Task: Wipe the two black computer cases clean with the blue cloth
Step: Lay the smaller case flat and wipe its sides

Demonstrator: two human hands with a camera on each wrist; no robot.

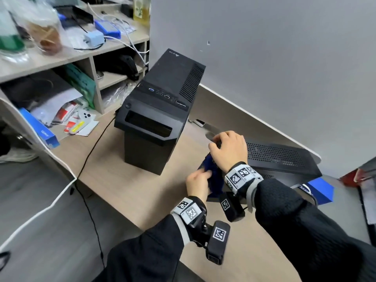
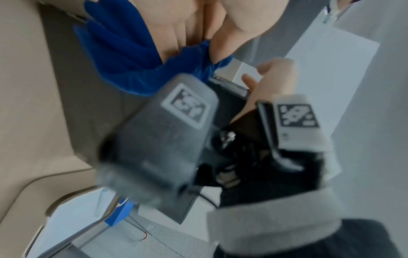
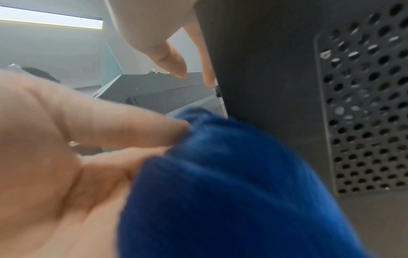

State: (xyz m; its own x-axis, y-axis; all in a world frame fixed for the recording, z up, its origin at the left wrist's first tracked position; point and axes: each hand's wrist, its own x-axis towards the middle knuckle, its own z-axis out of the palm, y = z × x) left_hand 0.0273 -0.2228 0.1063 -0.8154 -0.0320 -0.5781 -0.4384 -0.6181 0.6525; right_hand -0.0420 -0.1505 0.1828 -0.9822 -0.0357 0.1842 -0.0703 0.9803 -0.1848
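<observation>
The blue cloth [image 1: 212, 176] is held between both hands above the desk [image 1: 126, 180]. It is pinched by the left hand [image 1: 198, 185], whose thumb and fingers are curled onto its lower folds; in the left wrist view the soft, ribbed fabric is seen bunched against the palm. The right hand [image 1: 228, 150] is arched over the top of the cloth, its fingers bent downward. In the right wrist view the bunched fabric is pressed against the palm under two bent fingers, while the other fingers are spread loosely toward the dark panel just beside them. Black sleeves with grey cuffs and bands bearing square printed markers are worn on both wrists.

Just beyond the right hand, a flat black computer case [image 1: 280, 157] is laid on its side on the pale wood-grain desk, its upper panel perforated with small round holes. To the left, well apart from the hands, an upright black tower case [image 1: 160, 102] is stood on the desk, matte and boxy, with a slotted vent strip, front ports and a recessed rectangular handle. A thin black cable [image 1: 91, 151] is trailed across the desk edge. Cluttered open shelves [image 1: 95, 84] are seen behind.
</observation>
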